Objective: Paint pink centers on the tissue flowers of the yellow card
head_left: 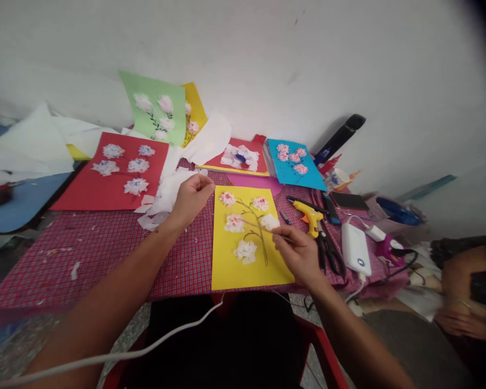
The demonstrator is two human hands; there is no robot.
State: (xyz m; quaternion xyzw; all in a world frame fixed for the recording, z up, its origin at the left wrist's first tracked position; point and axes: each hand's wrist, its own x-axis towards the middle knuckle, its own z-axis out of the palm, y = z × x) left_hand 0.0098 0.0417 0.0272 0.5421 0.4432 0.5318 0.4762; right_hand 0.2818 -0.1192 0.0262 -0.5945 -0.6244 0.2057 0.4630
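Right hand (297, 255) pinches a thin stick (263, 229) over the yellow card (251, 273) on the surface (85, 259), left hand (192, 197) curled closed beside it, and one slip could crush the tissue flowers (245, 251)!

On my feed the flower card (227, 270) sits at the near edge of the cloth-covered table (76, 270), with the left hand (192, 197) above its far left corner and the right hand (295, 254) over its right edge, pinching a thin stick (259, 229) that lies across the card. Right of the card, the hot glue gun (308, 216) lies just behind the scissors (328, 251), and the power bank (355, 248) lies further right. Tissue paper (166, 192) sits left of the card, beside a larger card (109, 183) at the far left corner, while another card (294, 167) lies along the far edge and a third card (154, 108) leans on the wall (308, 65) behind the table
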